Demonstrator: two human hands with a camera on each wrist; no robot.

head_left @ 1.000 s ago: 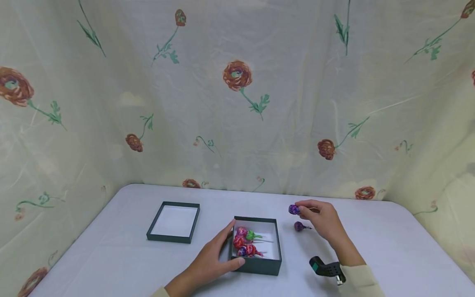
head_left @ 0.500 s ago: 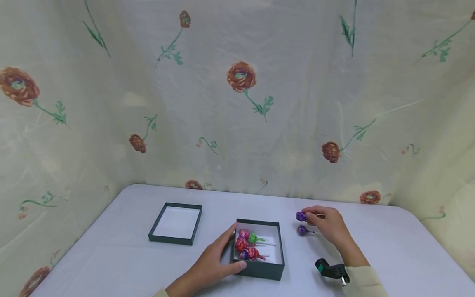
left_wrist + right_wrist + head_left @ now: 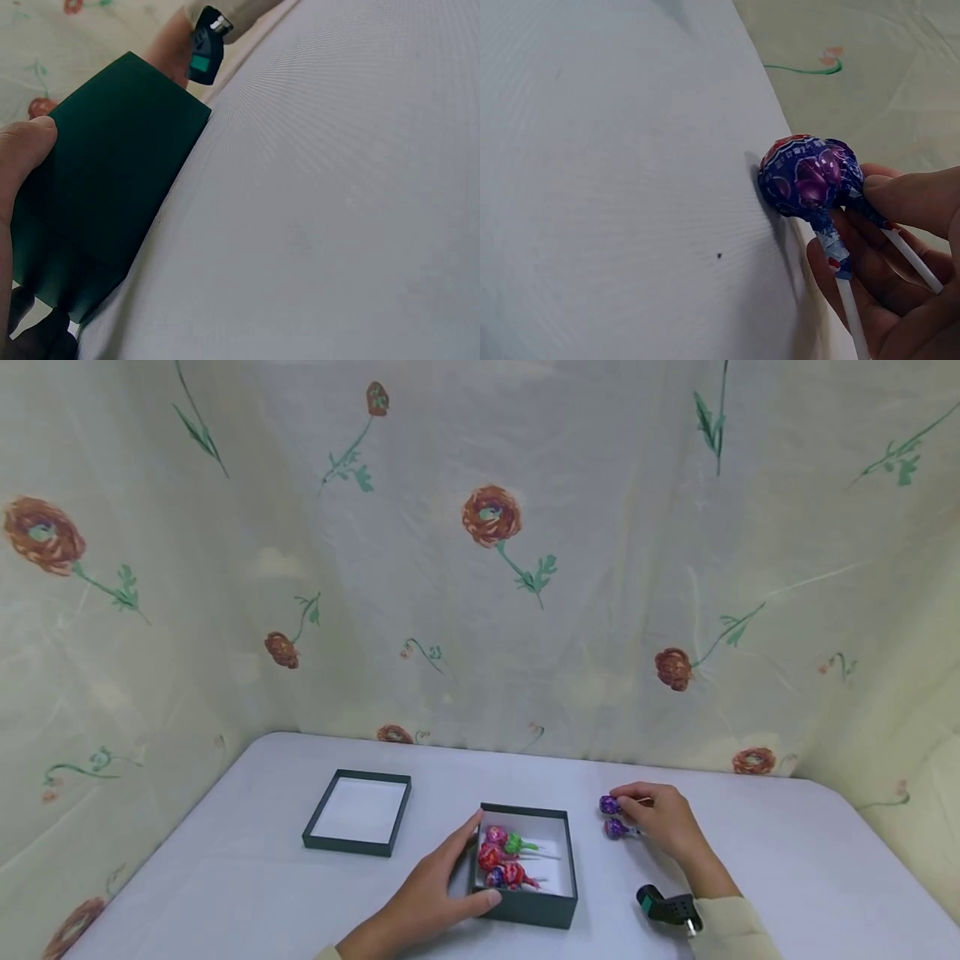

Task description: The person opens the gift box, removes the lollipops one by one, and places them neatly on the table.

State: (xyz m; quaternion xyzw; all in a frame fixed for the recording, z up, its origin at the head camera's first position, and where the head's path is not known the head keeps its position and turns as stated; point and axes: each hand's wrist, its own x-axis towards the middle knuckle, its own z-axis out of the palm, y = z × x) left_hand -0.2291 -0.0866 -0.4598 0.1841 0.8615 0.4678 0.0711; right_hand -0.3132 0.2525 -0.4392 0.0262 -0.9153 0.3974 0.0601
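My left hand holds the left side of a dark green box, thumb at the near wall and fingers along the left wall. In the left wrist view the thumb presses the box's green wall. Inside lie several wrapped lollipops, red, pink, green and blue, sticks pointing right. To the right of the box, my right hand pinches a purple lollipop by its wrapper below the head. A second purple lollipop lies on the table just nearer; the two heads overlap in the right wrist view.
A shallow lid with a dark green rim and white inside lies left of the box on the white table. Behind the table hangs a flowered curtain. A black device is strapped to the right wrist.
My right hand has lowered the purple lollipop toward the table, close beside the other purple one. The left hand keeps its hold on the box. The head view has shifted slightly.
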